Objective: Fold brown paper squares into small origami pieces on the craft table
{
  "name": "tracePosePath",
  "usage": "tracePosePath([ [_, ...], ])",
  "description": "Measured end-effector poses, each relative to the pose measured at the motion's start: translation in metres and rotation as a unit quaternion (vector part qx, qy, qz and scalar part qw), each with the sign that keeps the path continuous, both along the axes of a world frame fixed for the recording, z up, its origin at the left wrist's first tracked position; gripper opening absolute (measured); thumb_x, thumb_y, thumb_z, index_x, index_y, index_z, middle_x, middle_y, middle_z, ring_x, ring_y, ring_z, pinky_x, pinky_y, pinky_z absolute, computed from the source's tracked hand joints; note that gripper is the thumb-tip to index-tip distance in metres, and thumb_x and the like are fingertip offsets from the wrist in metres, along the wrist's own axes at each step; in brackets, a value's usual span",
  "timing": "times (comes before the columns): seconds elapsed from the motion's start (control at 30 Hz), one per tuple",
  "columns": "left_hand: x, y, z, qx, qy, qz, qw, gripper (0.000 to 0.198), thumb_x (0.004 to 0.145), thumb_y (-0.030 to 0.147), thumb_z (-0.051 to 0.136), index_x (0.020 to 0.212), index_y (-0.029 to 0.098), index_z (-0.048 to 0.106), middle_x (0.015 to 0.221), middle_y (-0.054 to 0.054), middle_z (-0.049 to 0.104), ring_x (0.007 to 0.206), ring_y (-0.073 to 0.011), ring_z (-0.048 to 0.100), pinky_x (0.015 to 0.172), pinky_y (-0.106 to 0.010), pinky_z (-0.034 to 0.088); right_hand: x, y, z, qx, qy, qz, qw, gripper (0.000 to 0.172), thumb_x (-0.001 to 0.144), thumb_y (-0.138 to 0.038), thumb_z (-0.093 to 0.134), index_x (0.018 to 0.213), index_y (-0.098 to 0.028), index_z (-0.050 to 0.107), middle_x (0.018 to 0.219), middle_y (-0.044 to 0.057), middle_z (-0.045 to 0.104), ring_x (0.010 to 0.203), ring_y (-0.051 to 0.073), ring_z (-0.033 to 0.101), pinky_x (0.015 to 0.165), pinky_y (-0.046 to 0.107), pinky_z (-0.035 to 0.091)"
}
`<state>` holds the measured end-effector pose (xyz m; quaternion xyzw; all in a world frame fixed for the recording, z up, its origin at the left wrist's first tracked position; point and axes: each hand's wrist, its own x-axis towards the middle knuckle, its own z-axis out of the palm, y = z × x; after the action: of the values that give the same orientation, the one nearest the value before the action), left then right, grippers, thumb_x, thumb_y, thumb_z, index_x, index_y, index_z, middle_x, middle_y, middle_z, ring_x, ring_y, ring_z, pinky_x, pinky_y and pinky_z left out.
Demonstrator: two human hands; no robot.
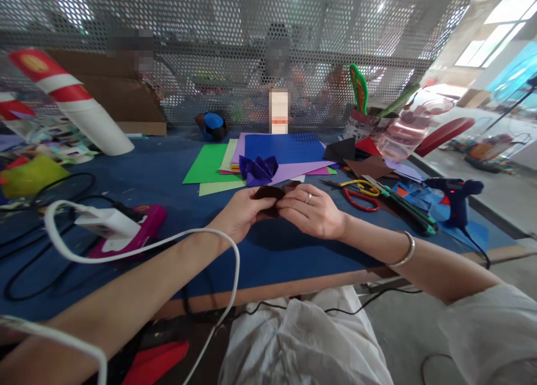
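Between my two hands, just above the near part of the table, is a piece of dark brown folded paper (268,193). My left hand (244,210) pinches its left side with the thumb on top. Closed over its right side, my right hand (312,210) wears a ring, and its fingers cover part of the paper. Directly behind the hands sits a purple folded paper shape (259,169) with pointed tips. It rests against a stack of coloured sheets topped by a blue sheet (281,148); a green sheet (210,163) sticks out at the left.
Scissors (363,193), a green utility knife (409,209) and a blue glue gun (457,197) lie at right. A magenta power strip (153,220) with a white plug stands left. A white cable (237,262) loops over my left forearm. A perforated metal screen (235,55) rises behind.
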<state>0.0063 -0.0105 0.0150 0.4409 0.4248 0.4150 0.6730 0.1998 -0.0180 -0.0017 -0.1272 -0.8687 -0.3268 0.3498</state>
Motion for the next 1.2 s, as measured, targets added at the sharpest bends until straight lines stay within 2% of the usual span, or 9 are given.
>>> tracePosePath([
  [0.27,0.000,-0.001,-0.004,0.025,-0.022,-0.019,0.999,0.029,0.053,0.013,0.082,0.080,0.015,0.074,0.076,-0.001,0.074,0.072,-0.0162,0.070,0.074,-0.031,0.061,-0.003,-0.002,-0.004,-0.045,0.060,-0.071,0.995,0.021,0.098,-0.007,0.052,0.094,-0.020,0.068,0.089,-0.001,0.078,0.099,0.015,0.067,0.092,0.036,0.038],
  [0.43,-0.002,0.001,-0.006,0.026,-0.020,-0.035,0.999,0.026,0.056,0.014,0.081,0.080,0.014,0.071,0.079,-0.003,0.075,0.074,-0.0172,0.072,0.077,-0.033,0.063,-0.006,-0.006,-0.002,-0.084,0.127,-0.083,0.985,0.017,0.098,-0.010,0.058,0.100,-0.023,0.069,0.083,-0.002,0.077,0.096,0.015,0.066,0.095,0.037,0.036],
  [0.63,-0.002,0.000,-0.006,0.041,-0.015,-0.052,0.998,0.026,0.057,0.013,0.080,0.081,0.014,0.070,0.077,-0.001,0.072,0.072,-0.0152,0.071,0.079,-0.033,0.064,-0.010,-0.010,-0.002,-0.100,0.193,-0.061,0.974,0.011,0.095,-0.016,0.067,0.098,-0.026,0.069,0.108,0.004,0.073,0.101,0.021,0.063,0.091,0.040,0.043],
  [0.77,-0.002,-0.002,-0.004,0.053,-0.009,-0.058,0.997,0.028,0.056,0.013,0.079,0.083,0.014,0.070,0.079,0.000,0.072,0.074,-0.0149,0.072,0.078,-0.031,0.063,-0.012,-0.010,-0.005,-0.264,0.275,-0.039,0.924,0.028,0.092,-0.016,0.069,0.117,-0.021,0.058,0.112,0.009,0.069,0.100,0.021,0.067,0.086,0.036,0.053],
  [0.83,-0.002,-0.002,-0.003,0.061,-0.001,-0.061,0.996,0.027,0.057,0.015,0.081,0.081,0.014,0.069,0.078,-0.001,0.073,0.074,-0.0147,0.072,0.077,-0.030,0.063,-0.013,-0.009,-0.005,-0.360,0.286,-0.039,0.887,0.030,0.089,-0.014,0.071,0.115,-0.020,0.057,0.100,0.005,0.071,0.088,0.018,0.068,0.078,0.032,0.054],
  [0.9,-0.002,-0.002,-0.003,0.070,0.009,-0.066,0.995,0.024,0.059,0.018,0.083,0.077,0.014,0.068,0.075,-0.001,0.072,0.072,-0.0147,0.071,0.076,-0.030,0.062,-0.012,-0.008,-0.003,-0.428,0.278,-0.048,0.859,0.021,0.086,-0.013,0.072,0.102,-0.020,0.060,0.088,0.001,0.070,0.077,0.015,0.066,0.072,0.028,0.052],
  [1.0,-0.002,-0.003,-0.002,0.082,0.026,-0.077,0.993,0.024,0.057,0.019,0.083,0.076,0.014,0.069,0.073,-0.002,0.073,0.071,-0.0168,0.071,0.075,-0.031,0.062,-0.011,-0.007,0.000,-0.480,0.281,-0.052,0.829,0.015,0.082,-0.013,0.074,0.087,-0.019,0.061,0.082,-0.001,0.069,0.070,0.013,0.064,0.067,0.026,0.049],
  [1.1,-0.002,-0.005,-0.002,0.088,0.035,-0.091,0.991,0.027,0.056,0.018,0.078,0.082,0.015,0.071,0.080,-0.004,0.076,0.078,-0.0212,0.074,0.079,-0.034,0.062,-0.009,-0.007,0.002,-0.520,0.283,-0.055,0.804,0.016,0.078,-0.009,0.070,0.085,-0.019,0.060,0.077,-0.002,0.068,0.067,0.012,0.062,0.064,0.024,0.047],
  [1.2,-0.001,-0.005,-0.004,0.103,0.037,-0.103,0.989,0.032,0.058,0.019,0.074,0.090,0.015,0.072,0.091,-0.006,0.078,0.088,-0.0243,0.075,0.085,-0.037,0.062,-0.007,-0.005,0.001,-0.527,0.291,-0.062,0.796,0.014,0.079,-0.013,0.069,0.084,-0.020,0.058,0.076,-0.002,0.068,0.066,0.012,0.060,0.062,0.023,0.045],
])
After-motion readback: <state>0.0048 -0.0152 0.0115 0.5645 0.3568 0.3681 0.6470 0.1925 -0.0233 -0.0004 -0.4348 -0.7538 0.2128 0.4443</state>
